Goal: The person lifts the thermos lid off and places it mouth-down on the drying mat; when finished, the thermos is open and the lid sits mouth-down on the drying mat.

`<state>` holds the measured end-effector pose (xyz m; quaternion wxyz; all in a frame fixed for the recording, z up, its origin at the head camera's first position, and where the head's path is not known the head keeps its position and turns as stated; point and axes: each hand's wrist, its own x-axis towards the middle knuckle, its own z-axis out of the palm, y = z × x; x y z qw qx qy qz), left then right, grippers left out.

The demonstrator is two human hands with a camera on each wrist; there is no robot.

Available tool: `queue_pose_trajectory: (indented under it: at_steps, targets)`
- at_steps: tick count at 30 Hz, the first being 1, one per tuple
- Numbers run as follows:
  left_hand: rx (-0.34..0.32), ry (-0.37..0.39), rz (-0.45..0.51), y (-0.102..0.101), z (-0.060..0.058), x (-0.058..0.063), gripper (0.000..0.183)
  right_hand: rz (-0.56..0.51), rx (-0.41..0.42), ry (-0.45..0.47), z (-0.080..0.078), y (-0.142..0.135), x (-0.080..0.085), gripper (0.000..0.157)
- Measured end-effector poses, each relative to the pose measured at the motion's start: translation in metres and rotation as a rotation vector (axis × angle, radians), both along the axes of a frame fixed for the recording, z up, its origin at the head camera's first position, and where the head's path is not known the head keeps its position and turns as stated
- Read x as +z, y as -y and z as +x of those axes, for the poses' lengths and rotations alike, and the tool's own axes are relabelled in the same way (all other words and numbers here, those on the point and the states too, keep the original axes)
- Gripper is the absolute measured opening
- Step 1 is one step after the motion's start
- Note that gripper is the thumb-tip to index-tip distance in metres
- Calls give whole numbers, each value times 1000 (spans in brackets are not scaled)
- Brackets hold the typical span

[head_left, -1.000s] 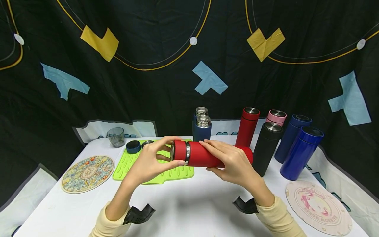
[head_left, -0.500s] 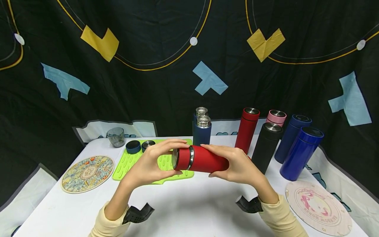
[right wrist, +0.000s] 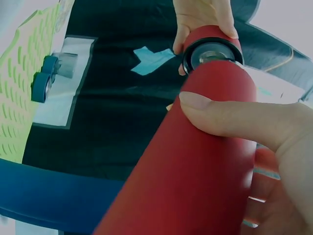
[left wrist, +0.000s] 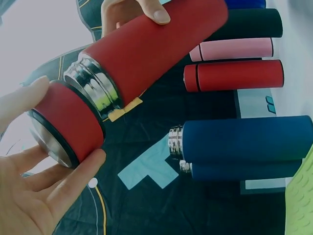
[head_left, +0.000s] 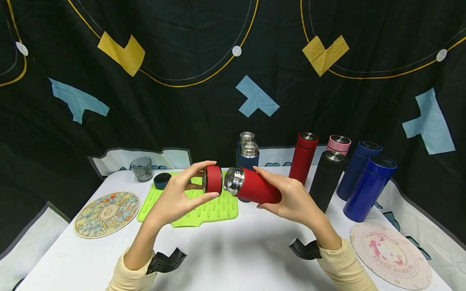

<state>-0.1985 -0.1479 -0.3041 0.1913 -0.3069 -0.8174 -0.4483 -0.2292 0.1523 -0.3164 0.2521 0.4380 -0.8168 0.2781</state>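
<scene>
My left hand pinches a red lid between thumb and fingers. The lid's dark-rimmed underside faces the bottle in the right wrist view. Around the body of a red thermos bottle my right hand is curled. That bottle lies tilted in the air, its bare steel neck pointing at the lid. A small gap separates lid and neck in the head view. Behind them, two dark blue thermos bottles stand without lids.
A green mat lies at the back left, with a dark blue lid on it. Beside it are a glass and a patterned round mat. Several capped bottles, including a black one, stand right, behind a pink round mat.
The red lid has come off the bottle and moved slightly left with my left hand, baring the steel neck. My right hand has slid toward the bottle's base end and stays about there.
</scene>
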Motion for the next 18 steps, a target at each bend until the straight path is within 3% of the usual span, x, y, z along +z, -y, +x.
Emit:
queue_pose_trajectory:
  at_steps: [8,13,18]
  targets:
    - [79,-32,-44,11,-10,-1,71,-160,-17,150,-9,-10,2,82]
    - [112,-27,-84,19,-28,-11,68,-232,-26,236,-12,-10,5,79]
    - [117,10,-120,30,-53,-29,65,-309,-63,316,-23,-7,-9,79]
